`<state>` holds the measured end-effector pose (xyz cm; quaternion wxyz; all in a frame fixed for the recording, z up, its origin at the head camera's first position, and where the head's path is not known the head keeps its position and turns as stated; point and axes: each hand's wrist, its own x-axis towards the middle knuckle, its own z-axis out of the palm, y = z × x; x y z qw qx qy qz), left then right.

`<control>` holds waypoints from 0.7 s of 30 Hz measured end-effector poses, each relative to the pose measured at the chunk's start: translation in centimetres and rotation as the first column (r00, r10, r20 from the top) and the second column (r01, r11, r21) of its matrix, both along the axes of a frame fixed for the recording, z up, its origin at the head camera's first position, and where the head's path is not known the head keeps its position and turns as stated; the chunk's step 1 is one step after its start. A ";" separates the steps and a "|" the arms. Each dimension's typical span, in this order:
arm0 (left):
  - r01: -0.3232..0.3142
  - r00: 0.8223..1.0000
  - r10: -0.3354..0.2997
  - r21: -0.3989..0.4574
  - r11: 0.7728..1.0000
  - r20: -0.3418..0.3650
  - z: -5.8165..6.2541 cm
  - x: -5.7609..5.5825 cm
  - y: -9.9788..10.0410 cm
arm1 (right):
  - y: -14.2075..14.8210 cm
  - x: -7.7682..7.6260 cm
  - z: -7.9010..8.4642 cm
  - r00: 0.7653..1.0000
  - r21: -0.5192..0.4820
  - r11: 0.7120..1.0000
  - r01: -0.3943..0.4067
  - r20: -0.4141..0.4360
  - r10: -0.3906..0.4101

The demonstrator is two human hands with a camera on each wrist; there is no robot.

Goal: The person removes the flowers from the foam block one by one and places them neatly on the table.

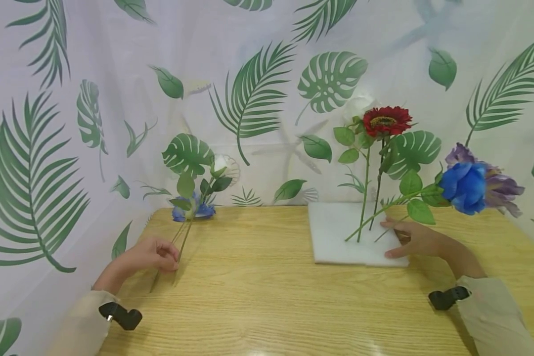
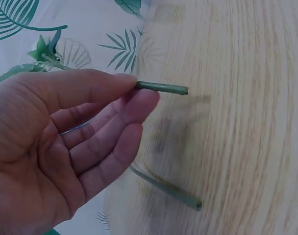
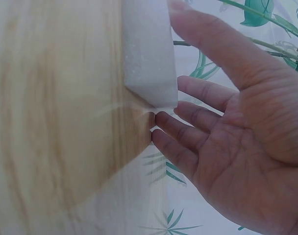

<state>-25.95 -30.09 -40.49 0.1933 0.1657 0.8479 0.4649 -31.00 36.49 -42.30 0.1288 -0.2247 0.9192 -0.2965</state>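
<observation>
Beige cloth sleeves (image 1: 494, 316) lie nearest. At left, my left hand (image 1: 153, 254) narrowly pinches a slim green artificial-flower stem (image 2: 163, 88); a second green stem (image 2: 174, 192) shows beside it. At far right on the pale wood-grain table (image 1: 249, 306), my right hand (image 1: 420, 240), spread wide, touches a flat white foam block (image 1: 331, 247); its red daisy-like flower (image 1: 387, 121) stands, its blue rose (image 1: 465, 188) leans right.

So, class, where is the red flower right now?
In the head view, the red flower is right of centre, standing over the white block, with a white flower close on its left and a blue flower lower to its right.
</observation>
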 end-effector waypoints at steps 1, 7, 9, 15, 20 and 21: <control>-0.001 1.000 0.001 -0.007 1.000 0.014 0.0 0.1 0.0 | 0.0 0.0 0.0 1.000 0.002 1.000 0.002 0.000 -0.002; 0.013 0.998 -0.010 -0.041 0.999 0.065 0.0 0.5 -0.2 | 0.0 0.1 0.0 1.000 0.002 1.000 0.002 -0.005 -0.002; 0.016 0.997 -0.013 -0.043 0.999 0.072 0.0 0.5 -0.3 | 0.0 0.1 0.0 1.000 0.009 1.000 0.003 -0.009 -0.003; 0.018 0.996 -0.010 -0.088 0.996 0.090 0.0 0.7 -0.7 | 0.0 0.1 0.1 1.000 0.015 1.000 -0.010 -0.018 0.011; 0.017 0.993 -0.003 -0.118 0.993 0.116 -0.1 1.0 -1.0 | 0.0 0.1 0.2 1.000 0.002 1.000 -0.016 0.001 0.016; 0.009 0.993 0.005 -0.118 0.993 0.120 -0.1 1.1 -1.1 | 0.0 0.1 0.2 1.000 0.000 1.000 -0.017 0.002 0.017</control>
